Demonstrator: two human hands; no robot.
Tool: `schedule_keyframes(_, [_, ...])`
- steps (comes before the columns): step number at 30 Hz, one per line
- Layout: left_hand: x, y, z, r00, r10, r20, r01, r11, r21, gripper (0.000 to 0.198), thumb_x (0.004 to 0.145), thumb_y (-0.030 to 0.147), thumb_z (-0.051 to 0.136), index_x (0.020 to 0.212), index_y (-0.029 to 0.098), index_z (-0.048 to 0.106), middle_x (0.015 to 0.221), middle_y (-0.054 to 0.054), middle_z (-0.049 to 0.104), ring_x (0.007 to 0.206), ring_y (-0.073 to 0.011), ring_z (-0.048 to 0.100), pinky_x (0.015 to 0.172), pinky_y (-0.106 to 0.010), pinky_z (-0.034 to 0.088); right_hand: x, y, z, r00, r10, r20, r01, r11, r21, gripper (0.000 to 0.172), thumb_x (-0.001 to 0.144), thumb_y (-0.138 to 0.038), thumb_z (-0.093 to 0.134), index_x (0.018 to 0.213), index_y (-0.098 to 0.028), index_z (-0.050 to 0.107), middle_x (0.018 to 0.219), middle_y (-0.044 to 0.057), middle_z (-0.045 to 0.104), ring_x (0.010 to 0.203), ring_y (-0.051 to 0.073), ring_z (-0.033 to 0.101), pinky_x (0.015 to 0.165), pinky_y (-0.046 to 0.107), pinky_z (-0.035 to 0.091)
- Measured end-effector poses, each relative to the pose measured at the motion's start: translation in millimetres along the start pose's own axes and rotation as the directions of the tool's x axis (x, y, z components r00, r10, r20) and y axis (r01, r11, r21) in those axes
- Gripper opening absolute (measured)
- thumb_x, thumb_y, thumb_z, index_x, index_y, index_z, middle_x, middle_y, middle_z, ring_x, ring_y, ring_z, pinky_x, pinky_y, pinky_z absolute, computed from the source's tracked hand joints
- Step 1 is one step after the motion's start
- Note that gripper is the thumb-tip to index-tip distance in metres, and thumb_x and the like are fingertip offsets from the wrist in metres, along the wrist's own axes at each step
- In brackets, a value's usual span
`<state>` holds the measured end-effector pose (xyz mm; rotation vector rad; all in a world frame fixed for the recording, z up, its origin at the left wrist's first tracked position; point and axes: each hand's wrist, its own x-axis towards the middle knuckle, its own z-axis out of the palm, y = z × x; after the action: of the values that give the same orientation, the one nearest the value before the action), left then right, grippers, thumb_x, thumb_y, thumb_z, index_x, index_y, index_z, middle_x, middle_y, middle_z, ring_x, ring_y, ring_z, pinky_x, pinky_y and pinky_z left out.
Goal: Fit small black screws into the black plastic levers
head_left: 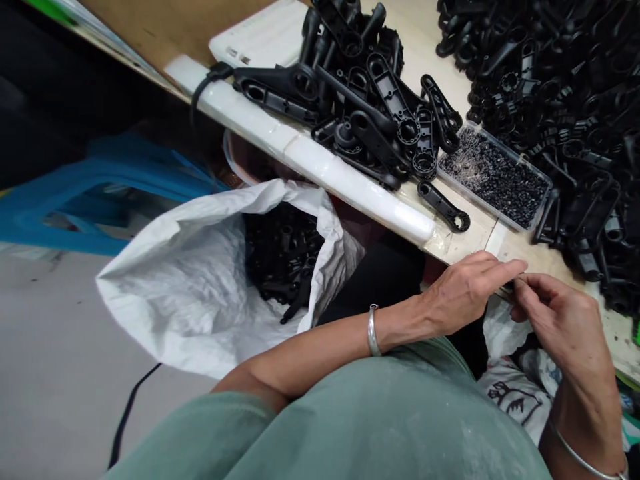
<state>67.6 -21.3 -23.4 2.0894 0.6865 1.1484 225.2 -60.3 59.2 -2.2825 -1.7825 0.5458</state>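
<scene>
At the table's front edge my left hand [463, 290] and my right hand [567, 317] meet, fingertips close together. Both are closed around a small dark piece [509, 285], mostly hidden by the fingers, so its kind cannot be made out. Just beyond them lies a single black plastic arm-shaped part [444, 207] with a ring at each end. Behind it stands a clear plastic box [500, 180] filled with tiny black pieces. A heap of similar black arm parts [370, 113] sits to the left of the box.
A large pile of black parts [560, 93] covers the table's right side. A white padded strip [300, 150] lines the front edge. Below, an open white sack [190, 287] holds more black parts. A blue plastic stool [100, 193] is at the left.
</scene>
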Motion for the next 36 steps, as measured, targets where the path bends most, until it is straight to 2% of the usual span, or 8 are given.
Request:
schedule_keyframes(8, [0,-3,0.4,1.000,0.020,0.006,-0.020,1.000,0.007,0.036,0.099,0.003,0.037,0.131,0.008,0.052,0.099,-0.009,0.068,0.098,-0.0158,0.062,0.088,-0.029,0.057,1,4,-2,0.999,-0.004,0.037,0.003,1.000,0.031,0.035,0.089,-0.050,0.053,0.080,-0.020,0.068,0.053,0.001,0.066,0.046,0.016,0.062,0.049,0.026,0.045])
schedule_keyframes(19, [1,0,-2.3,0.999,0.005,0.041,-0.006,1.000,0.006,0.033,0.100,0.004,0.038,0.127,0.009,0.055,0.101,-0.008,0.069,0.098,-0.0150,0.062,0.090,-0.026,0.056,5,-7,-3,0.997,-0.050,0.056,0.053,0.997,-0.049,0.032,0.087,-0.046,0.049,0.074,-0.021,0.065,0.050,0.001,0.065,0.042,0.017,0.061,0.049,0.028,0.041])
schedule_keyframes(24, [2,-1,-1.9,1.000,-0.006,0.021,0.006,1.000,-0.024,0.034,0.100,0.005,0.038,0.130,0.010,0.054,0.099,-0.007,0.070,0.096,-0.0149,0.063,0.088,-0.027,0.057,3,-10,-1,0.990,-0.135,0.030,0.137,0.987,-0.082,0.029,0.091,-0.041,0.045,0.074,-0.022,0.060,0.048,0.002,0.063,0.040,0.017,0.060,0.047,0.027,0.039])
schedule_keyframes(27, [2,-1,-0.6,1.000,0.013,-0.024,-0.013,0.999,-0.033,0.034,0.100,0.006,0.037,0.129,0.008,0.055,0.096,-0.008,0.070,0.094,-0.0149,0.063,0.087,-0.027,0.058,-1,-10,4,0.976,-0.217,-0.011,0.208,0.948,-0.240,0.030,0.096,-0.037,0.041,0.075,-0.022,0.056,0.051,0.003,0.064,0.043,0.018,0.060,0.048,0.028,0.037])
schedule_keyframes(31, [1,-1,0.2,0.998,0.019,-0.055,-0.021,0.999,-0.038,0.035,0.101,0.006,0.034,0.128,0.009,0.055,0.100,-0.007,0.071,0.097,-0.0142,0.064,0.091,-0.027,0.057,-7,-14,15,0.950,-0.301,-0.085,0.210,0.817,-0.537,0.030,0.096,-0.027,0.035,0.075,-0.020,0.054,0.051,0.005,0.057,0.039,0.016,0.049,0.046,0.029,0.027])
schedule_keyframes(33, [0,-2,0.0,0.997,0.019,-0.069,-0.022,0.999,-0.037,0.035,0.101,0.007,0.033,0.128,0.010,0.056,0.100,-0.006,0.072,0.096,-0.0144,0.064,0.092,-0.027,0.057,-10,-20,20,0.947,-0.312,-0.081,0.199,0.763,-0.616,0.028,0.094,-0.021,0.034,0.077,-0.018,0.056,0.051,0.006,0.056,0.039,0.017,0.047,0.045,0.030,0.025])
schedule_keyframes(36, [0,-3,0.1,0.998,0.009,-0.069,-0.013,0.999,-0.045,0.036,0.100,0.006,0.033,0.128,0.008,0.056,0.100,-0.007,0.073,0.096,-0.0154,0.064,0.093,-0.028,0.057,-11,-28,23,0.946,-0.321,-0.040,0.214,0.713,-0.668,0.031,0.092,-0.014,0.030,0.085,-0.015,0.060,0.056,0.010,0.060,0.041,0.020,0.051,0.043,0.031,0.024])
